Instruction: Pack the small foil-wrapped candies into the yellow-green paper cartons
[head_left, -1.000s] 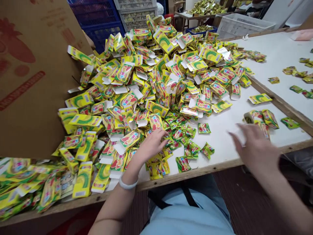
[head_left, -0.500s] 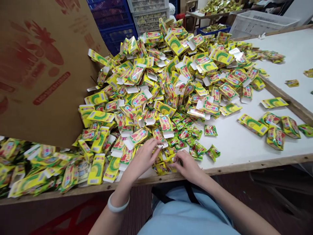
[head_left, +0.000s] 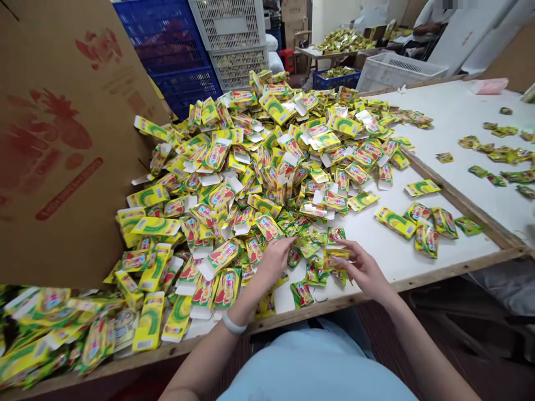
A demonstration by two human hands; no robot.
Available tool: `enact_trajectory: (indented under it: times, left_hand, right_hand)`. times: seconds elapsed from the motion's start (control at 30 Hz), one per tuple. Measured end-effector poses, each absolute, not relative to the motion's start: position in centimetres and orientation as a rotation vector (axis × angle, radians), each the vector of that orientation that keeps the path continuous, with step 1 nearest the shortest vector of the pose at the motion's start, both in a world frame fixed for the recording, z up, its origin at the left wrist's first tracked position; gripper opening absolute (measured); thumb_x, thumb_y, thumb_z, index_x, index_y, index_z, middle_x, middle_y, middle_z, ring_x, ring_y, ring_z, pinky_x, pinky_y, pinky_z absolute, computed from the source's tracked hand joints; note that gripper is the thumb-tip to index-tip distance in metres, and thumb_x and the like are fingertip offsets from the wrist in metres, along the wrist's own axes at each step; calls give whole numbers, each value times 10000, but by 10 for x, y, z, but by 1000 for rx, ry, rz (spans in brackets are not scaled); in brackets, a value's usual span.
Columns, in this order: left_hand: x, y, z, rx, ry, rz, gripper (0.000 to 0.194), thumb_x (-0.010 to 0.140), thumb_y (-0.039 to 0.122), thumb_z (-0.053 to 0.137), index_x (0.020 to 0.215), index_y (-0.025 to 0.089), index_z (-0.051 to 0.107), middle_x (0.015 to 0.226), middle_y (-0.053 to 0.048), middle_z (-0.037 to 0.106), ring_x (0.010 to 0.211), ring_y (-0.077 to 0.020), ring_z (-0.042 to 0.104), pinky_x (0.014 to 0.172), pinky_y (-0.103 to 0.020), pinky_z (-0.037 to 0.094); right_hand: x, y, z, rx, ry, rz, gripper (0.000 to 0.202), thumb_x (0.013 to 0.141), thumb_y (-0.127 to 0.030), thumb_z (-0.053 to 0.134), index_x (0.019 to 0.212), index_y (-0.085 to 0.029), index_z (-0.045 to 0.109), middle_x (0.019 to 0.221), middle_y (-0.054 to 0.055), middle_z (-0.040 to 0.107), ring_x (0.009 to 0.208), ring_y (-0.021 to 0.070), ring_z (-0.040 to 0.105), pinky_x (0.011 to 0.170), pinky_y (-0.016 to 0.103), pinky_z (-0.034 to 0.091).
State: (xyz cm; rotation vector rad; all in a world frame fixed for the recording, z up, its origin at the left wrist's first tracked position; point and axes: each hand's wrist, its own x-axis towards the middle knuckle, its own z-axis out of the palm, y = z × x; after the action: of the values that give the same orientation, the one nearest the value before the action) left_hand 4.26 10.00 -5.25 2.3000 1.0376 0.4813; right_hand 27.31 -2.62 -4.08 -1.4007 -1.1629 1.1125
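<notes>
A large heap of yellow and green candy packs (head_left: 223, 197) covers the white table. My left hand (head_left: 276, 257) is at the heap's front edge, its fingers pinched together at small green packets (head_left: 308, 248); what they grip is too small to make out. To its right, my right hand (head_left: 363, 267) holds a small yellow packet (head_left: 336, 257) between thumb and fingers, just above more green packets. One green and red packet (head_left: 301, 293) lies near the table's wooden front edge.
A printed cardboard box (head_left: 62, 167) stands at the left. Blue crates (head_left: 184, 83) and white crates (head_left: 238, 61) are stacked behind the heap. Several packs (head_left: 426, 238) lie right of my hands, beside a wooden strip (head_left: 460, 206). A person (head_left: 430, 25) is at the back right.
The view has turned rightward. My right hand has moved away from my left and now holds a yellow packet. My left hand has shifted to the green packets, its fingers closed.
</notes>
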Motion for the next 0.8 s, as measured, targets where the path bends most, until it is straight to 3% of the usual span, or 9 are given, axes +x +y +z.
enact_trajectory:
  times: [0.1,0.2,0.3,0.4,0.53,0.67,0.8]
  left_hand:
    - [30,92,-34,1996,1054,548,360,986,253,421,1234,174,670,1065,-94,748,975,-234,688,897,-394,537]
    - [26,78,-13,1702,988,500,400,978,425,464,1173,163,695,870,-60,738,787,-209,688,762,-342,552]
    - [27,69,-3,1479,888,506,498,939,573,500,1099,148,704,839,-60,718,730,-195,677,738,-331,547]
    - [28,63,-3,1387,909,554,563,868,644,576,1069,137,715,849,-71,717,727,-187,654,722,-312,530]
    - [32,52,-7,1469,993,632,485,870,580,607,1046,151,750,851,-71,725,732,-177,612,680,-276,491]
    - [28,59,-12,1757,1041,635,362,945,459,542,1064,186,748,952,-98,732,871,-230,650,791,-346,525]
    - [9,99,-3,2128,1458,734,310,948,285,537,1224,203,652,1148,-139,668,1101,-286,611,947,-450,503]
  right_hand:
    - [260,-7,-34,-1216,-1079,1273,385,820,-457,737,1036,-212,533,873,31,706,719,161,686,519,227,511]
    - [244,16,-27,-1167,-1144,1319,357,779,-452,771,904,-204,546,794,-11,649,616,123,620,497,218,473]
    - [235,32,-16,-1197,-1412,1146,231,826,-390,725,876,-193,613,809,-8,576,577,102,513,493,224,428]
    - [233,37,-7,-1238,-1623,940,126,871,-314,661,902,-195,636,826,12,551,631,129,504,559,255,460]
    - [234,33,-7,-1341,-1612,935,352,873,-370,639,1175,-201,575,1015,69,627,765,176,606,616,296,535]
    - [242,25,-17,-1285,-1718,1094,236,978,-397,485,956,-200,614,780,25,649,616,169,625,543,279,519]
    - [262,11,-37,-1521,-1938,633,201,1013,-248,408,959,-199,595,836,79,679,734,220,672,658,329,518]
